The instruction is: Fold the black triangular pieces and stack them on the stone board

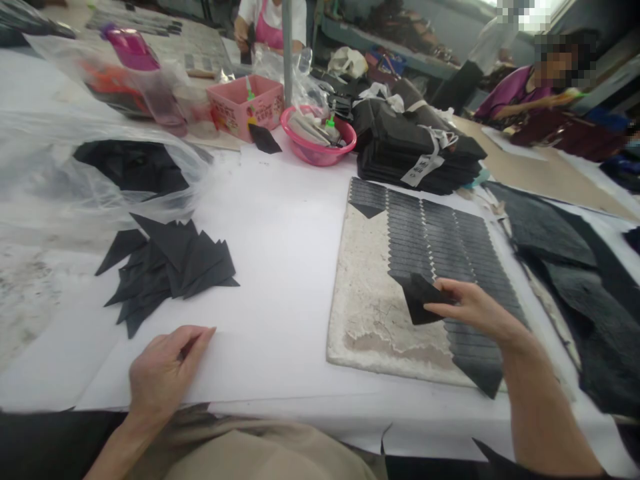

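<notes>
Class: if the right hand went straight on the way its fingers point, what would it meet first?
The right hand, holding a black piece, points left over the bare slab; the first thing is probably the pile of black triangles.

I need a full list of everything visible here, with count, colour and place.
white paper-covered table: one, white, under everything
loose black triangular pieces: one pile, black, left of centre
pale stone slab: one, grey-white, right of centre
rows of overlapping black triangles: several, black, on the slab
clear plastic bag: one, black material inside, far left
pink square box: one, pink, behind centre
round pink plastic bowl: one, pink, beside the box
tied black bundles: one stack, white strips, behind the slab
black textured sheets: several, black, right edge
person in pink apron: one, far end
person in purple top: one, far right
left hand: one, empty, flat on table
right hand: one, holds single black triangular piece over slab
</notes>
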The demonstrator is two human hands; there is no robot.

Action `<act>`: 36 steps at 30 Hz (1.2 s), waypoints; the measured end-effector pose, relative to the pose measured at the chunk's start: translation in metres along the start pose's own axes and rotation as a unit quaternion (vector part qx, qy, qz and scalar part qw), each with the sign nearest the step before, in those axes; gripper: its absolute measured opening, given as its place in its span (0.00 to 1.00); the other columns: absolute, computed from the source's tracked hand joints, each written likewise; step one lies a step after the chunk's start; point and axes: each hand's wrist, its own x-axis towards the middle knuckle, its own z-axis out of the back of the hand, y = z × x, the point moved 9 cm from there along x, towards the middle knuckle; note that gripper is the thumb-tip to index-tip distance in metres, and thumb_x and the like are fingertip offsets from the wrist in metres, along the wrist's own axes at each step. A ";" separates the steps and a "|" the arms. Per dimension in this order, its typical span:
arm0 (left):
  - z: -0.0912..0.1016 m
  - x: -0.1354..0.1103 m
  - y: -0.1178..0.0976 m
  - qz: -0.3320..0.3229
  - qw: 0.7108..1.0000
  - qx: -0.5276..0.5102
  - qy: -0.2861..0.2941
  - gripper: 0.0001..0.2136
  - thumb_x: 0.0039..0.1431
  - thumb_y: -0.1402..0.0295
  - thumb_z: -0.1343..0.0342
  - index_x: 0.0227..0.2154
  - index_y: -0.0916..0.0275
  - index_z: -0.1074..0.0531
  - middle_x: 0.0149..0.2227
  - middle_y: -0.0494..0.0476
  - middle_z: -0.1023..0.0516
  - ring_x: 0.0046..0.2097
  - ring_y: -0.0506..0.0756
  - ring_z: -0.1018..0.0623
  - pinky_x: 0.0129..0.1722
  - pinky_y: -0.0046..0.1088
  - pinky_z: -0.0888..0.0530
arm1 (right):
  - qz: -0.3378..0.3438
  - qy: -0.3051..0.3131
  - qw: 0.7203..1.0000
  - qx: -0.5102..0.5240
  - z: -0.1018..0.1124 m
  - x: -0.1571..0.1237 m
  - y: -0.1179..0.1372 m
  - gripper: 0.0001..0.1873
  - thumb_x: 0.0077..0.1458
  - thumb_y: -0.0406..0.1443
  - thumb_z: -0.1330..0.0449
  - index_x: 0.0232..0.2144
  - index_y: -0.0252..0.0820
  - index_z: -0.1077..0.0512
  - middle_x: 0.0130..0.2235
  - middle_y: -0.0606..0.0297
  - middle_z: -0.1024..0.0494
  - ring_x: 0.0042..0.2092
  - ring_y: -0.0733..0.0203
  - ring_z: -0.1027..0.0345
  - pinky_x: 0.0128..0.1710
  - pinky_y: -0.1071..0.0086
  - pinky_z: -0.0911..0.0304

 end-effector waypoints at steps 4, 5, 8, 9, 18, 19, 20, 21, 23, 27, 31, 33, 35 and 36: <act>-0.006 -0.005 -0.031 0.026 0.990 -0.129 0.047 0.15 0.63 0.54 0.48 0.32 0.60 0.25 0.32 0.51 0.23 0.34 0.53 0.25 0.38 0.27 0.31 | -0.022 0.138 0.965 0.221 -0.075 -0.013 0.048 0.16 0.50 0.43 0.34 0.38 0.41 0.29 0.35 0.65 0.23 0.37 0.60 0.31 0.35 0.70 0.37; -0.014 -0.008 -0.045 0.039 0.979 -0.179 0.089 0.14 0.62 0.54 0.46 0.33 0.60 0.25 0.34 0.51 0.22 0.36 0.53 0.25 0.40 0.27 0.30 | -0.022 0.157 0.955 0.250 -0.096 -0.013 0.063 0.14 0.50 0.41 0.34 0.37 0.41 0.29 0.34 0.66 0.23 0.36 0.61 0.31 0.35 0.71 0.37; -0.045 -0.025 -0.100 0.066 0.903 -0.332 0.265 0.15 0.58 0.56 0.41 0.43 0.59 0.26 0.33 0.50 0.23 0.33 0.51 0.24 0.35 0.25 0.28 | -0.010 0.181 0.935 0.304 -0.149 -0.011 0.101 0.12 0.49 0.37 0.34 0.36 0.41 0.29 0.35 0.68 0.23 0.36 0.63 0.31 0.35 0.73 0.39; -0.054 -0.031 -0.117 0.079 0.870 -0.372 0.313 0.18 0.56 0.57 0.39 0.47 0.59 0.28 0.35 0.51 0.23 0.31 0.50 0.25 0.30 0.23 0.29 | -0.001 0.171 0.935 0.309 -0.159 -0.010 0.110 0.12 0.48 0.36 0.33 0.36 0.41 0.28 0.34 0.68 0.23 0.37 0.64 0.31 0.35 0.74 0.39; -0.090 -0.045 -0.153 0.242 0.679 -0.584 0.372 0.19 0.50 0.63 0.35 0.41 0.64 0.35 0.24 0.45 0.30 0.21 0.48 0.28 0.22 0.22 0.30 | 0.007 0.130 0.939 0.319 -0.186 -0.018 0.113 0.15 0.58 0.44 0.41 0.26 0.39 0.33 0.25 0.73 0.39 0.28 0.70 0.47 0.28 0.75 0.51; -0.090 -0.045 -0.153 0.245 0.676 -0.592 0.364 0.20 0.50 0.64 0.35 0.42 0.64 0.36 0.23 0.43 0.31 0.21 0.48 0.28 0.22 0.23 0.30 | 0.010 0.127 0.942 0.311 -0.187 -0.018 0.112 0.17 0.59 0.45 0.44 0.25 0.39 0.35 0.24 0.73 0.41 0.28 0.70 0.48 0.27 0.74 0.52; -0.090 -0.045 -0.153 0.246 0.677 -0.595 0.356 0.21 0.49 0.64 0.35 0.43 0.63 0.36 0.22 0.42 0.32 0.21 0.48 0.28 0.22 0.23 0.30 | 0.011 0.124 0.945 0.302 -0.189 -0.019 0.111 0.19 0.61 0.46 0.46 0.24 0.40 0.36 0.24 0.73 0.43 0.28 0.69 0.50 0.27 0.74 0.53; -0.090 -0.045 -0.152 0.247 0.681 -0.595 0.349 0.21 0.49 0.65 0.35 0.43 0.63 0.36 0.22 0.42 0.32 0.21 0.48 0.28 0.23 0.23 0.29 | 0.011 0.117 0.950 0.291 -0.189 -0.019 0.110 0.20 0.62 0.47 0.47 0.23 0.40 0.38 0.24 0.73 0.45 0.28 0.69 0.50 0.27 0.73 0.54; -0.089 -0.046 -0.150 0.246 0.694 -0.586 0.338 0.20 0.50 0.65 0.36 0.43 0.63 0.36 0.22 0.42 0.33 0.21 0.48 0.28 0.22 0.23 0.30 | 0.001 0.077 0.960 0.270 -0.185 -0.017 0.104 0.21 0.62 0.48 0.49 0.22 0.41 0.40 0.24 0.73 0.45 0.28 0.69 0.50 0.26 0.73 0.54; -0.086 -0.048 -0.143 0.234 0.726 -0.545 0.346 0.18 0.52 0.64 0.39 0.44 0.63 0.36 0.23 0.42 0.35 0.21 0.49 0.28 0.22 0.22 0.31 | -0.045 -0.050 0.975 0.213 -0.158 -0.010 0.074 0.20 0.61 0.50 0.48 0.27 0.42 0.35 0.23 0.73 0.38 0.26 0.67 0.44 0.26 0.73 0.49; -0.076 -0.043 -0.129 0.173 0.822 -0.435 0.323 0.15 0.57 0.66 0.44 0.47 0.61 0.35 0.26 0.44 0.33 0.23 0.49 0.27 0.24 0.23 0.31 | -0.043 -0.233 0.972 -0.003 -0.118 -0.005 0.054 0.17 0.59 0.48 0.42 0.44 0.44 0.30 0.30 0.68 0.26 0.31 0.62 0.33 0.32 0.70 0.43; -0.069 -0.040 -0.123 0.118 0.884 -0.341 0.298 0.14 0.58 0.69 0.45 0.47 0.59 0.33 0.27 0.45 0.31 0.25 0.49 0.28 0.28 0.24 0.31 | 0.004 -0.301 0.947 -0.112 -0.108 -0.004 0.061 0.15 0.61 0.45 0.44 0.46 0.46 0.28 0.38 0.63 0.24 0.38 0.59 0.31 0.37 0.68 0.40; -0.063 -0.038 -0.121 0.070 0.922 -0.257 0.280 0.13 0.57 0.71 0.45 0.46 0.57 0.31 0.28 0.46 0.29 0.27 0.49 0.28 0.31 0.25 0.32 | 0.061 -0.332 0.923 -0.183 -0.108 -0.003 0.072 0.12 0.63 0.41 0.46 0.42 0.46 0.25 0.42 0.61 0.24 0.43 0.57 0.32 0.43 0.66 0.40; -0.061 -0.038 -0.120 0.053 0.932 -0.230 0.274 0.13 0.57 0.72 0.44 0.45 0.57 0.31 0.29 0.46 0.28 0.28 0.50 0.28 0.32 0.25 0.32 | 0.085 -0.336 0.916 -0.203 -0.110 -0.003 0.076 0.11 0.64 0.40 0.47 0.40 0.46 0.24 0.43 0.62 0.24 0.44 0.57 0.32 0.45 0.66 0.40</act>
